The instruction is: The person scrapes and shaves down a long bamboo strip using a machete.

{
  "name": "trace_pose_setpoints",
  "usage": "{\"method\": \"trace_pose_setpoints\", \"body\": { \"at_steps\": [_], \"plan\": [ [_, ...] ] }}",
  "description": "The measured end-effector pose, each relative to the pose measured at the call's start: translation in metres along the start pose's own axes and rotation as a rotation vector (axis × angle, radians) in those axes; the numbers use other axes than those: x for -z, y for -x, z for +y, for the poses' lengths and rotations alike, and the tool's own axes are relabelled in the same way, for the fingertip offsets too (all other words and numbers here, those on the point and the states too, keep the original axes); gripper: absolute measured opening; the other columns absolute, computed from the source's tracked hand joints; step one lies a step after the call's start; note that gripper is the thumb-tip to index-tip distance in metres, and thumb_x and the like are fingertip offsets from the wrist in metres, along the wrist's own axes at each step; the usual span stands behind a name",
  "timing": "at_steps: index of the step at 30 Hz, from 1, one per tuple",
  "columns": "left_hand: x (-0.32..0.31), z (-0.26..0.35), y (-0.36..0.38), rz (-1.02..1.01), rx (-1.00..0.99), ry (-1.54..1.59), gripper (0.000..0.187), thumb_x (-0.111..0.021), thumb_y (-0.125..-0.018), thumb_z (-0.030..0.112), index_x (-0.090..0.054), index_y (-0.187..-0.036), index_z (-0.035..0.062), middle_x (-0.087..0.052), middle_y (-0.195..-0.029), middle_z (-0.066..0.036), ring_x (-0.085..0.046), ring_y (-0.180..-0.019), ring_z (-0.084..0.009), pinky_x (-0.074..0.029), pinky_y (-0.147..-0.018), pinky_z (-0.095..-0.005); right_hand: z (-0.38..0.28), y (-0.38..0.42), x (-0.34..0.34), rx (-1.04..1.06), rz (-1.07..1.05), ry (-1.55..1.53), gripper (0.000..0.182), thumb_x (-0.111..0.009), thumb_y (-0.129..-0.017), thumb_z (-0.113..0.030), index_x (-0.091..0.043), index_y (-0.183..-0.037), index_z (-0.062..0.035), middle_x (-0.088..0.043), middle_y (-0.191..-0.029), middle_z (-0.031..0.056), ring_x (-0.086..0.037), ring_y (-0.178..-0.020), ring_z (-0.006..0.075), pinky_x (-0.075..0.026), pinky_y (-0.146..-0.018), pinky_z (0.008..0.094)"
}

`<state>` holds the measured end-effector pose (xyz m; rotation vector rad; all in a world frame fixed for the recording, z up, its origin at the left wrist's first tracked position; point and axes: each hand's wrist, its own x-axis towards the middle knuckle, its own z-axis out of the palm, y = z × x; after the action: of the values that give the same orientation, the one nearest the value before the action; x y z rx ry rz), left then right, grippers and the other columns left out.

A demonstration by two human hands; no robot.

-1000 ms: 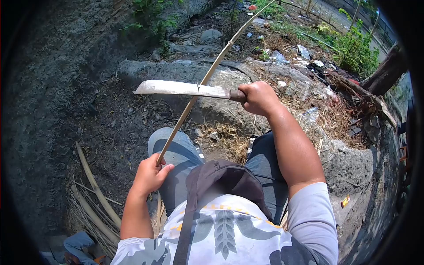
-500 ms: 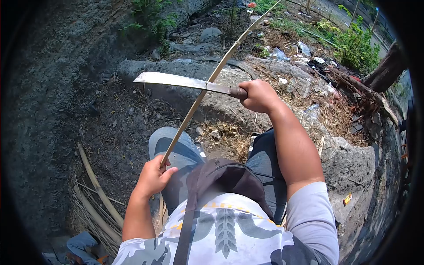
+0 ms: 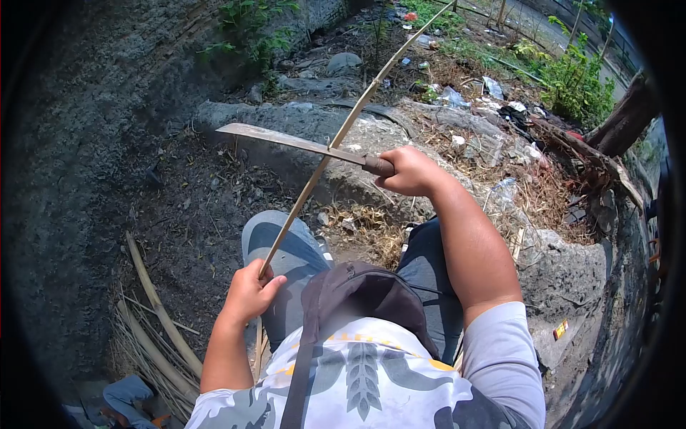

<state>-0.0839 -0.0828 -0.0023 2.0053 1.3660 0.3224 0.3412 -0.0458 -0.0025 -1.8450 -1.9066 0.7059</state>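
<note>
My left hand (image 3: 251, 292), at the left knee, is closed round the lower end of a long, thin strip of wood or bamboo (image 3: 306, 191). The strip slants up and away to the right, past the top of the view. My right hand (image 3: 409, 171) grips the brown handle of a machete (image 3: 275, 138), whose blade points left. Blade and strip cross and touch near the handle end of the blade. Which fibres the edge meets there is too small to tell.
A dark bag (image 3: 364, 289) rests on my lap. Long curved stalks and thin strips (image 3: 153, 314) lie at lower left, near another person's leg (image 3: 128, 397). Ahead are a rocky ledge (image 3: 250, 118), scattered litter (image 3: 454, 96) and a tree trunk (image 3: 625, 114). A rough wall (image 3: 71, 179) stands on the left.
My right hand and the machete have moved slightly down and towards me along the strip. The blade has turned and shines less. My left hand stays nearly in place.
</note>
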Motion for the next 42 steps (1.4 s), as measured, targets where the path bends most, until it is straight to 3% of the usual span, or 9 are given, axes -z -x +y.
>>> {"method": "trace_pose_setpoints", "body": {
  "at_steps": [1, 3, 6, 9, 13, 15, 23, 35, 42],
  "plan": [
    [0.0, 0.0, 0.0, -0.005, 0.002, 0.001, 0.033, -0.086, -0.089, 0.022, -0.059, -0.087, 0.0018, -0.06, -0.066, -0.006, -0.051, -0.059, -0.0123, -0.045, -0.056, -0.0318, 0.0, -0.001, 0.002, -0.082, -0.132, -0.098, 0.039, -0.08, -0.082, -0.032, -0.074, -0.113, -0.0089, -0.076, -0.1, 0.0204, -0.073, -0.097, 0.0359, -0.056, -0.084, 0.0466],
    [-0.004, -0.001, -0.002, 0.002, -0.006, 0.029, 0.033, -0.085, -0.089, 0.022, -0.059, -0.087, 0.0021, -0.059, -0.066, -0.005, -0.05, -0.059, -0.0121, -0.044, -0.055, -0.0316, 0.003, -0.001, -0.01, -0.023, -0.082, -0.236, 0.038, -0.082, -0.084, -0.036, -0.069, -0.098, -0.0031, -0.07, -0.08, 0.0189, -0.067, -0.072, 0.033, -0.052, -0.069, 0.0424],
    [-0.003, 0.002, -0.004, 0.014, -0.017, 0.049, 0.033, -0.085, -0.09, 0.023, -0.059, -0.087, 0.0024, -0.059, -0.065, -0.004, -0.049, -0.058, -0.0121, -0.043, -0.054, -0.0317, -0.009, 0.005, -0.005, 0.008, 0.055, -0.065, 0.04, -0.081, -0.081, -0.035, -0.072, -0.109, -0.0083, -0.075, -0.096, 0.0196, -0.073, -0.094, 0.0376, -0.056, -0.083, 0.0469],
    [0.001, 0.012, -0.01, 0.013, -0.026, 0.01, 0.034, -0.085, -0.09, 0.025, -0.059, -0.087, 0.0024, -0.058, -0.065, -0.005, -0.05, -0.058, -0.0126, -0.043, -0.055, -0.0325, -0.014, 0.008, -0.009, 0.05, 0.239, 0.193, 0.038, -0.081, -0.081, -0.034, -0.069, -0.106, -0.0079, -0.074, -0.091, 0.0182, -0.073, -0.092, 0.0378, -0.057, -0.083, 0.0482],
    [0.004, 0.028, -0.028, 0.021, -0.06, 0.004, 0.036, -0.086, -0.09, 0.024, -0.057, -0.087, 0.0029, -0.056, -0.066, -0.001, -0.048, -0.06, -0.0088, -0.041, -0.054, -0.0297, -0.013, 0.003, -0.017, 0.413, 0.438, 0.425, 0.028, -0.082, -0.074, -0.025, -0.067, -0.095, -0.0138, -0.071, -0.077, 0.008, -0.072, -0.076, 0.0309, -0.056, -0.077, 0.0432],
    [0.005, 0.029, -0.034, 0.037, -0.101, -0.03, 0.035, -0.084, -0.091, 0.025, -0.057, -0.086, 0.0031, -0.057, -0.066, -0.002, -0.048, -0.059, -0.0097, -0.041, -0.054, -0.0298, -0.021, 0.006, -0.02, 0.42, 0.326, 0.46, 0.03, -0.084, -0.075, -0.031, -0.064, -0.09, -0.0154, -0.072, -0.076, 0.0049, -0.074, -0.077, 0.0277, -0.054, -0.083, 0.0396],
    [0.017, 0.008, -0.015, -0.01, -0.122, -0.034, 0.045, -0.072, -0.1, 0.042, -0.059, -0.086, 0.001, -0.059, -0.069, -0.013, -0.057, -0.063, -0.0229, -0.047, -0.06, -0.0398, 0.033, -0.005, 0.01, -0.261, 0.327, 0.198, 0.024, -0.073, -0.081, -0.02, -0.071, -0.104, -0.0123, -0.076, -0.1, 0.0168, -0.073, -0.099, 0.0387, -0.057, -0.088, 0.0513],
    [0.015, -0.007, -0.015, 0.033, -0.117, -0.061, 0.046, -0.064, -0.105, 0.041, -0.06, -0.088, -0.0005, -0.061, -0.071, -0.017, -0.057, -0.063, -0.0265, -0.048, -0.062, -0.0411, -0.017, 0.006, -0.013, 0.388, 0.222, 0.368, 0.02, -0.078, -0.071, -0.023, -0.065, -0.081, -0.014, -0.069, -0.072, 0.0112, -0.071, -0.078, 0.0351, -0.054, -0.08, 0.047],
    [0.048, -0.031, 0.032, -0.035, -0.061, -0.062, 0.044, -0.061, -0.107, 0.039, -0.058, -0.086, 0.0006, -0.056, -0.067, -0.012, -0.05, -0.06, -0.0234, -0.046, -0.06, -0.0388, 0.043, -0.002, 0.012, -0.256, 0.384, 0.084, 0.021, -0.071, -0.077, -0.019, -0.072, -0.097, -0.0117, -0.075, -0.091, 0.016, -0.073, -0.093, 0.0388, -0.057, -0.085, 0.051]
  ]
}}
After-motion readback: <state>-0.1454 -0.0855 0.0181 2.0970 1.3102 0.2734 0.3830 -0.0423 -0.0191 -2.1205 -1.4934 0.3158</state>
